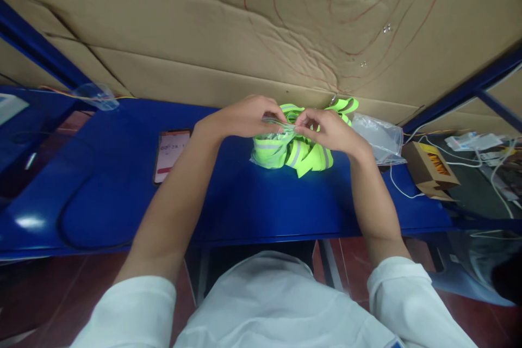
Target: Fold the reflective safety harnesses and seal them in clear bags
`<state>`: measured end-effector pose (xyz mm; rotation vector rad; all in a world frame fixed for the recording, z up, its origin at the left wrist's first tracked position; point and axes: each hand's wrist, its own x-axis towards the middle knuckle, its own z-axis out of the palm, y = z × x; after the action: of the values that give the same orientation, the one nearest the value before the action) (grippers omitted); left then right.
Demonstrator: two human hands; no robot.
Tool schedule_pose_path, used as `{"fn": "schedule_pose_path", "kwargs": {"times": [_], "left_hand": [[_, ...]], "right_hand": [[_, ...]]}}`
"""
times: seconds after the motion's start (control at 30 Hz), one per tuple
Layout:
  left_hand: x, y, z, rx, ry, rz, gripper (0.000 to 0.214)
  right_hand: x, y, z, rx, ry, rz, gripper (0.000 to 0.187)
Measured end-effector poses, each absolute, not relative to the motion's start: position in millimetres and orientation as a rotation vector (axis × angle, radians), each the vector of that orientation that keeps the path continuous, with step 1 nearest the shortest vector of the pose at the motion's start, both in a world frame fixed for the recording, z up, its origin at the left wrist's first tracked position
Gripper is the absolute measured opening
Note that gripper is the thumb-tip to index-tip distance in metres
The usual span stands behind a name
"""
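Note:
A clear plastic zip bag (pixel 267 163) lies on the blue table, with neon yellow-green reflective straps (pixel 269 151) inside it. Its top edge is pinched between the fingers of my left hand (pixel 261 116) and my right hand (pixel 324 128), which almost meet there. More straps of the same neon kind (pixel 312 157), with grey reflective stripes, lie loose in folds beside the bag, under and behind my right hand. Part of the bag's opening is hidden by my fingers.
A phone (pixel 173 155) with a lit screen lies left of my left forearm. Clear plastic bags (pixel 379 138) lie to the right, near an open cardboard box (pixel 432 168) and white cables. A clear plastic cup (pixel 98 97) lies at the back left. Behind the table stands a cardboard panel (pixel 183 27).

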<state>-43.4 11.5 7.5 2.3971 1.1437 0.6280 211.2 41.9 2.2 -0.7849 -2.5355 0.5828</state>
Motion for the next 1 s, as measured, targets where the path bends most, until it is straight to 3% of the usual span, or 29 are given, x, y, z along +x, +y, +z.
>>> {"fn": "schedule_pose_path", "kwargs": {"times": [0.2,0.37,0.57,0.8,1.0], "left_hand": [[-40.8,6.8,3.9,2.168,1.097,0.702,0.027],[-41.1,-21.2,6.0,1.975,1.050,0.591,0.029],[-36.3,-53.1,-37.2,1.615,1.052,0.628,0.031],[-34.1,-68.5,-82.3,1.313,1.132,0.689,0.042],[-38.2,-79.7,-100.2,1.236,1.150,0.742,0.037]], "right_hand": [[214.5,38.7,-5.6,-0.792,-2.396,0.884,0.039],[219.7,9.6,-31.9,-0.755,-2.082,1.225,0.038],[216.3,-13.8,-66.5,-0.770,-1.959,1.563,0.037],[207.1,-21.5,-102.5,-0.821,-1.882,1.608,0.044],[208.3,-32.4,-103.7,-0.889,-1.813,1.741,0.034]]}}
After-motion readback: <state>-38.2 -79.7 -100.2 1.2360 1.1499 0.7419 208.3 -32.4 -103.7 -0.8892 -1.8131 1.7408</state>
